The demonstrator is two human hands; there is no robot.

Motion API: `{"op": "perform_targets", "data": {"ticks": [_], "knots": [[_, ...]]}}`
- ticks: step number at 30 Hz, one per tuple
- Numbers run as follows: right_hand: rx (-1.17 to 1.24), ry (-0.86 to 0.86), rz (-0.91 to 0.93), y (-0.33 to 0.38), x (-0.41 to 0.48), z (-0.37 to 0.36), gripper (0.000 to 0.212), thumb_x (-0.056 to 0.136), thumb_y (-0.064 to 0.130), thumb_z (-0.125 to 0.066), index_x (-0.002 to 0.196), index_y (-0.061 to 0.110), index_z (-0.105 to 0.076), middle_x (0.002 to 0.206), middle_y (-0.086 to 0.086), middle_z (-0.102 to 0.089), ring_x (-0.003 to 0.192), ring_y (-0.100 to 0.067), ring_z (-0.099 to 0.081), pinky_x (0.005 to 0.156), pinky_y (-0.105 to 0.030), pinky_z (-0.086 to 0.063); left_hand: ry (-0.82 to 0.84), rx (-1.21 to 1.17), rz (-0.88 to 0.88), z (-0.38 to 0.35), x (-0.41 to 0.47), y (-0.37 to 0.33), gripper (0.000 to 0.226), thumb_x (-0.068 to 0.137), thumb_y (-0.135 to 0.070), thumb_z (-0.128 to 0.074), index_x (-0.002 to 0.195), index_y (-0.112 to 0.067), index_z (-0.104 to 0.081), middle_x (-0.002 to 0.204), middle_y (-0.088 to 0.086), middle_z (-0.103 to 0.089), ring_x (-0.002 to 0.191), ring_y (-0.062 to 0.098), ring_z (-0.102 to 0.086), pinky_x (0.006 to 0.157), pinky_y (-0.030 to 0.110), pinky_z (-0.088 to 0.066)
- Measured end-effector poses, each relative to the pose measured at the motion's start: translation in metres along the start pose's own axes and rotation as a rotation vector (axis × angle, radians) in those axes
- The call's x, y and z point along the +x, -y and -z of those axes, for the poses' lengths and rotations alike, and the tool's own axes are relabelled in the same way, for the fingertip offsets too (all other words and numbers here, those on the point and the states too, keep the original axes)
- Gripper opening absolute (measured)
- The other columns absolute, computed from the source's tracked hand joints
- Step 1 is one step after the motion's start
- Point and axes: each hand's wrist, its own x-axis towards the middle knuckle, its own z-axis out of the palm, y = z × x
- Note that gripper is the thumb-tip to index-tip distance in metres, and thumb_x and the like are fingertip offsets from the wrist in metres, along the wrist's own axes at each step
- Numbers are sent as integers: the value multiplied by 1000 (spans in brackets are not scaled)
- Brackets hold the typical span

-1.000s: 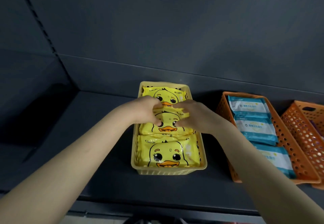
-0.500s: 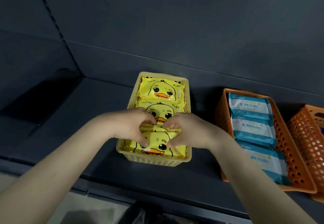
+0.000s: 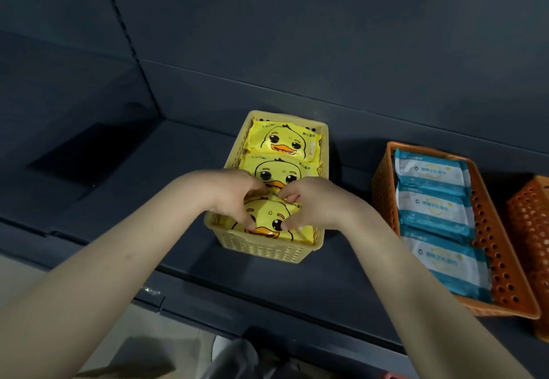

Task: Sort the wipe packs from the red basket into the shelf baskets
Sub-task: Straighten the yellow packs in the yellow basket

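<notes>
Left hand and right hand both pinch the front duck pack, which sits in the yellow basket on the shelf, 2 more duck packs right behind it.

Dark grey shelving is rising beyond the left hand, its slotted upright further left; pale floor is showing beneath.

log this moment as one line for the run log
left hand: grips front duck pack | right hand: grips same pack | yellow basket: two more duck packs behind | orange basket: three blue packs
</notes>
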Motion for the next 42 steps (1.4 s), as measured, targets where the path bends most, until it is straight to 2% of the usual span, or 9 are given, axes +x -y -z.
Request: {"op": "perform_targets", "data": {"ticks": [2,8,15,18,24,31,34,39,42], "knots": [[58,15,-15,-2,-1,0,69,78,26,-80,139,19,-50,138,0,-56,125,-12,-53,95,-21,-42,40,29,-3,1,3,0,83,77,-44,-77,148,-28,-36,142,-3,-48,122,21,-51,98,34,-46],[64,61,-58,4,-2,6,67,81,27,-77,140,19,-49,140,-1,-54,127,-14,-50,101,-25,-40,86,87,-36,2,8,2,83,83,-47,-71,152,-24,-29,153,-1,-38,134,24,-43,107,36,-41],[-71,-55,-129,17,-12,1,65,78,29,-79,137,22,-53,134,1,-54,123,-17,-49,88,-23,-36,49,114,-120,3,3,7,87,81,-44,-74,152,-23,-28,153,0,-38,133,25,-43,103,33,-42],[-106,-44,-172,19,-15,-2,70,78,30,-80,140,24,-49,135,1,-53,123,-18,-50,86,-23,-38,73,171,-129,8,7,5,89,79,-44,-76,152,-24,-28,154,0,-36,136,25,-41,106,37,-42],[-177,42,-244,25,1,0,72,78,27,-79,142,28,-45,136,4,-54,119,-20,-53,88,-28,-45,124,207,-132,20,16,3,85,77,-47,-77,149,-26,-36,145,-1,-46,126,25,-49,101,38,-46],[-175,30,-257,22,5,-3,72,77,31,-80,140,29,-47,134,6,-55,119,-16,-51,84,-24,-39,137,236,-166,21,19,5,83,78,-50,-75,148,-25,-38,144,0,-47,124,24,-50,97,35,-47],[-161,-8,-246,23,0,-3,71,77,31,-80,139,30,-48,133,5,-55,118,-17,-52,85,-24,-41,117,222,-189,20,15,7,83,79,-48,-75,148,-24,-37,145,1,-46,126,25,-49,99,36,-47],[25,-141,-211,14,-30,2,69,78,22,-80,139,34,-48,136,8,-50,124,-14,-48,98,-33,-46,27,84,-221,21,1,18,82,78,-39,-78,148,-28,-36,146,-1,-45,125,23,-49,100,35,-46],[138,-272,-187,1,-51,11,66,78,21,-80,136,33,-52,137,9,-50,122,-7,-49,95,-25,-46,-86,-50,-250,31,-3,14,78,79,-37,-78,145,-31,-38,146,-3,-45,124,21,-49,91,29,-44]]}}
